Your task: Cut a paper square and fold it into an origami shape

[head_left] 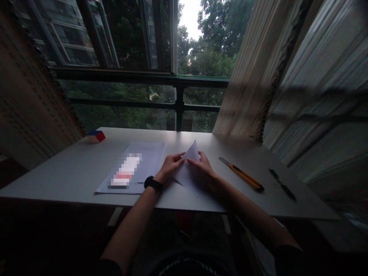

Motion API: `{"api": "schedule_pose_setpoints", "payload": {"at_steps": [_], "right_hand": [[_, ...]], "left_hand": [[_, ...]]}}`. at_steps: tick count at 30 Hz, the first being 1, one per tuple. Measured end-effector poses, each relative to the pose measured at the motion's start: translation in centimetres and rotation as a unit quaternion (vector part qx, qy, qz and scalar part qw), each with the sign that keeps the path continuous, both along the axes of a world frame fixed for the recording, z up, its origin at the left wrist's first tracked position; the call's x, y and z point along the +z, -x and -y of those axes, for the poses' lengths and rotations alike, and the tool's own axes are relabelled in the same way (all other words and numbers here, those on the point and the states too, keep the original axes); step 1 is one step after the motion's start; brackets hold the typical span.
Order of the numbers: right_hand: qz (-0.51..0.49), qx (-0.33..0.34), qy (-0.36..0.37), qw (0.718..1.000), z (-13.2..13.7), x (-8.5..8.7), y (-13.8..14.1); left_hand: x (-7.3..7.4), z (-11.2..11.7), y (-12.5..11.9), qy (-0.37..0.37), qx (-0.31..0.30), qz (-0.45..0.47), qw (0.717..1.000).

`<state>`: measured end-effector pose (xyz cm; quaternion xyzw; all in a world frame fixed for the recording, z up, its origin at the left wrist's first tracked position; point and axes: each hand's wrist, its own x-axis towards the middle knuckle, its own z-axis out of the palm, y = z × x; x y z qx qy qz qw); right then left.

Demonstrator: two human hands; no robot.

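Between my hands is a white sheet of paper [192, 151], folded so that its far end comes to a point. Its lower part lies on the table and runs back toward the near edge. My left hand [173, 163], with a black watch on the wrist, pinches the paper's left side. On the other side my right hand [202, 163] grips the right edge, its thumb pressed on the near face close to the left thumb. Some of the fingers are hidden behind the paper.
Left of my hands lies a stack of white paper [153, 157] with a blurred-out patch. A Rubik's cube [96, 136] sits at the far left of the white table [69, 168]. To the right lie a yellow utility knife [243, 175], blade out, and a dark pen [282, 184].
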<state>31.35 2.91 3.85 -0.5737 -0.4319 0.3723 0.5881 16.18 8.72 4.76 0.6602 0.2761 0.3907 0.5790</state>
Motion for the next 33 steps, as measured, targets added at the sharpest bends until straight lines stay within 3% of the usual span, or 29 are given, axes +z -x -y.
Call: {"api": "schedule_pose_setpoints", "payload": {"at_steps": [4,8,20,29,33], "right_hand": [[-0.101,0.036,-0.025,0.994,0.2,0.6,0.1],[-0.153,0.027,-0.031,0.987,0.1,0.6,-0.5],[-0.208,0.049,-0.010,0.977,0.3,1.1,-0.5],[-0.224,-0.012,-0.017,0.974,-1.8,1.8,-2.0],[-0.194,-0.036,-0.019,0.980,-3.2,2.3,-1.7]], "left_hand": [[0.0,0.1,0.1,-0.015,-0.017,0.003,1.000],[0.1,0.1,0.1,-0.017,-0.025,0.001,1.000],[0.5,0.5,0.1,-0.022,-0.044,-0.006,0.999],[0.2,0.4,0.0,-0.005,-0.070,-0.021,0.997],[0.5,0.4,0.1,-0.015,-0.047,-0.025,0.998]]}}
